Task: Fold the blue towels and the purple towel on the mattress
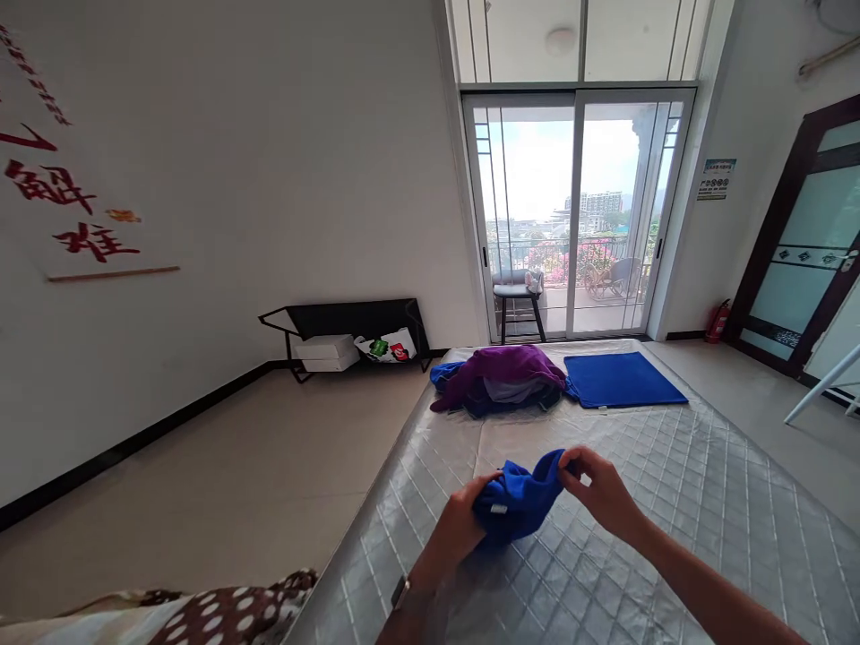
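A bunched blue cloth (520, 506) with a small white tag hangs between my two hands, over a silver quilted mattress (638, 466). My left hand (463, 515) is wrapped round its left side, with a watch on that wrist. At the cloth's upper right edge, my right hand (595, 484) pinches the fabric between thumb and fingers. Farther up the mattress, a purple garment (514, 363) lies in a heap with blue and grey cloth. To the right of that heap is a flat blue rectangular cloth (624, 379).
A black metal rack (349, 315) with white boxes (326, 352) stands by the wall. Brown dotted fabric (228, 616) is at the lower left. Beyond the mattress are glass sliding doors (578, 215). A white metal leg (823, 385) stands at the right.
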`<state>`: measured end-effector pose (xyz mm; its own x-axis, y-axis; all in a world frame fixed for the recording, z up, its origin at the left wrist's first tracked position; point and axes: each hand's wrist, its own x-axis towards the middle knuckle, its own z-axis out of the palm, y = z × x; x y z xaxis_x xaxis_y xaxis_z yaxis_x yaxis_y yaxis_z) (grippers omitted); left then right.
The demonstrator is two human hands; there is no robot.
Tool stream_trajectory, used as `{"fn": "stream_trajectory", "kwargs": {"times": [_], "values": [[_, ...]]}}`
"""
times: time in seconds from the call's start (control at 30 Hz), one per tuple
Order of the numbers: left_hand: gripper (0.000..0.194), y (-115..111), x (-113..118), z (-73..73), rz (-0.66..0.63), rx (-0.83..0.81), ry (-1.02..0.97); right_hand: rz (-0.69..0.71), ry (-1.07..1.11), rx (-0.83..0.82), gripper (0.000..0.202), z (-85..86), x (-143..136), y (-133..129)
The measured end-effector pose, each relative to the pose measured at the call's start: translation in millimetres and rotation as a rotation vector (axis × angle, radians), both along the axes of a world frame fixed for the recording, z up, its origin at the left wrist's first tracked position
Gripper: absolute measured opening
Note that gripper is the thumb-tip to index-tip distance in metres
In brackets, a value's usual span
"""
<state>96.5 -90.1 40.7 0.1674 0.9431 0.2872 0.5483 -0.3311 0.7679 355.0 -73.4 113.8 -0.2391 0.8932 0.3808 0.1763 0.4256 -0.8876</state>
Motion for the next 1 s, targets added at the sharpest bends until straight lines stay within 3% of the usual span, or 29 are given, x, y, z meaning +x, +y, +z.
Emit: {"fn": "stream_trajectory", "kwargs": {"times": [0.1,0.2,0.3,0.43,0.53,0.63,0.8,0.87,1.0], "values": [[0.055,-12.0,15.4,17.9,-0.225,-0.200,0.049,-0.124,0.136,-0.185,0.046,-26.5,24.5,19.8],[0.057,-19.2,22.3,28.8,-0.360,-0.329,0.040,-0.178,0.103,-0.305,0.060,-54.1,40.0,27.6],[0.060,-19.7,21.6,29.9,-0.349,-0.355,0.013,-0.129,-0.111,-0.310,0.061,-67.0,48.8,26.6],[0.056,-18.1,18.4,24.1,-0.295,-0.341,0.104,-0.123,-0.407,-0.176,0.067,-61.2,59.0,22.3],[0.047,-16.0,20.0,16.3,-0.246,-0.261,0.162,-0.104,-0.537,-0.063,0.061,-55.5,62.3,17.8],[0.034,-12.0,23.0,6.3,-0.165,-0.132,0.200,0.031,-0.612,-0.060,0.046,-55.7,58.3,10.7],[0.033,-19.9,36.9,5.5,0.047,0.286,0.290,0.069,-0.728,-0.182,0.023,-63.8,46.8,1.0],[0.032,-32.1,51.9,12.8,-0.058,0.324,0.341,0.057,-0.703,-0.226,0.022,-66.6,44.6,0.4],[0.035,-54.5,84.1,20.6,-0.570,0.123,0.412,0.023,-0.601,-0.268,0.021,-67.5,46.7,5.1]]}}
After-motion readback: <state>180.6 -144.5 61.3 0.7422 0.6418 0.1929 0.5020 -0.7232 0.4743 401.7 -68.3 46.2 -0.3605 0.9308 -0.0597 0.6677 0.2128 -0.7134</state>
